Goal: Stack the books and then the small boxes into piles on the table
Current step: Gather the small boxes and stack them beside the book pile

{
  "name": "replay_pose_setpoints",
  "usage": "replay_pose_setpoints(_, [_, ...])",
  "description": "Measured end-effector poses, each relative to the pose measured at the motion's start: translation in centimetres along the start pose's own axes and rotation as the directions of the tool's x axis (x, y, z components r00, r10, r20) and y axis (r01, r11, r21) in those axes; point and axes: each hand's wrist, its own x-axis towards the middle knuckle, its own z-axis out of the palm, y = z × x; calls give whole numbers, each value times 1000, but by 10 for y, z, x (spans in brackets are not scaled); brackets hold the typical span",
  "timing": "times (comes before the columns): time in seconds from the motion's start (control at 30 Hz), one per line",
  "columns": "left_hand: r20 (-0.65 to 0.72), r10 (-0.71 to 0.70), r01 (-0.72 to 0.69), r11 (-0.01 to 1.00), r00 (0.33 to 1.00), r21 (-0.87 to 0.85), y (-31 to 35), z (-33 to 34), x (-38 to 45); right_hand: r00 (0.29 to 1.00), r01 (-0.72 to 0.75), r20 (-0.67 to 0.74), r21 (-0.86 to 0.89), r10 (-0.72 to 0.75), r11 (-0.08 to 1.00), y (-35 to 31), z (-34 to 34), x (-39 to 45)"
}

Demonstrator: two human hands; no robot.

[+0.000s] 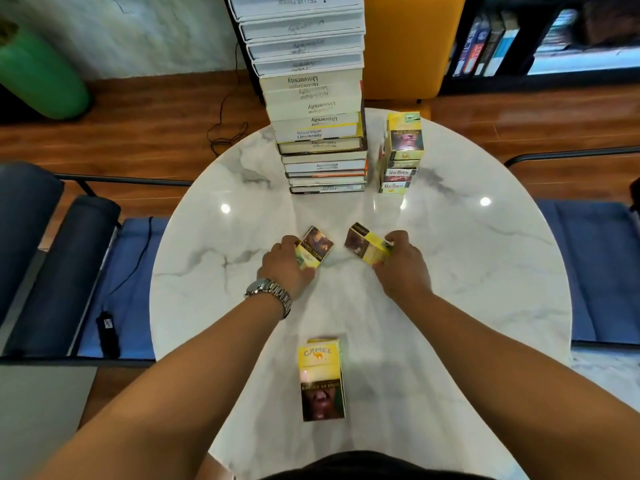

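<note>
Both hands each grip a yellow box mid-table, left hand (285, 266) on one box (313, 249), right hand (403, 263) on another (369, 247), likely bound for the far box pile (401, 155) beside the finished book stack (320, 98)

Both bare forearms reached forward over the table. The left hand (287, 265), a metal watch on its wrist, and the right hand (401, 263) each curled fingers around something small.

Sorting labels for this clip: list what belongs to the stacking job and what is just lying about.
Job: tall stack of white books; pile of small yellow boxes; yellow box in left hand; yellow box in right hand; loose yellow box.
Idle: green cylinder; black cable; bookshelf.
</note>
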Motion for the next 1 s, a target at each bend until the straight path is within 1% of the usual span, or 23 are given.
replay_pose_setpoints(0.1, [-37, 2, -9, 976, 999, -216, -18, -7, -19, 998, -47, 52, 165, 39, 985, 5, -7, -18])
replay_pose_setpoints(0.17, [-86, -26, -5, 938, 996, -346, -28, -15, -31, 996, -82, 43, 283, 73, 955, 8, -13, -27])
replay_pose_setpoints(0.3, [-174, -95, -28, 802, 980, -596, -32, -47, -69, 996, -70, -11, 460, 84, 885, 9, -29, -55])
replay_pose_setpoints(0.37, [-171, -101, -48, 714, 980, -698, -30, -63, -84, 994, -63, -39, 532, 98, 844, 10, -39, -66])
replay_pose_setpoints(0.43, [-121, -30, -70, 667, 992, -742, -26, -77, -97, 993, -50, -57, 580, 101, 813, 12, -48, -75])
replay_pose_setpoints(0.5, [-6, 87, -63, 666, 996, -743, -19, -85, -108, 993, -38, -63, 606, 96, 794, 13, -59, -81])
replay_pose_setpoints(0.53, [63, 149, -55, 676, 987, -735, -14, -88, -115, 994, -33, -61, 631, 92, 775, 13, -63, -86])
replay_pose_setpoints(0.57, [127, 197, -49, 701, 972, -711, -8, -88, -119, 994, -36, -53, 661, 94, 750, 13, -68, -88])
replay_pose_setpoints(0.6, [172, 233, -63, 747, 957, -662, -3, -87, -124, 994, -38, -45, 690, 96, 722, 13, -71, -94])
replay_pose_setpoints(0.67, [223, 260, -96, 826, 939, -556, 2, -79, -131, 995, -41, -31, 732, 94, 680, 12, -75, -102])
replay_pose_setpoints(0.77, [256, 249, -95, 864, 934, -494, 2, -61, -138, 996, -39, -22, 747, 84, 664, 11, -76, -114])
replay_pose_setpoints(0.8, [248, 241, -102, 878, 938, -467, 2, -56, -140, 996, -45, -14, 750, 83, 660, 10, -77, -116])
replay_pose_setpoints(0.9, [167, 224, -143, 908, 960, -393, 0, -43, -146, 997, -45, -7, 748, 76, 662, 10, -81, -124])
replay_pose_setpoints(1.0, [118, 219, -161, 913, 969, -374, -1, -35, -154, 998, -44, 10, 746, 55, 664, 7, -86, -130])
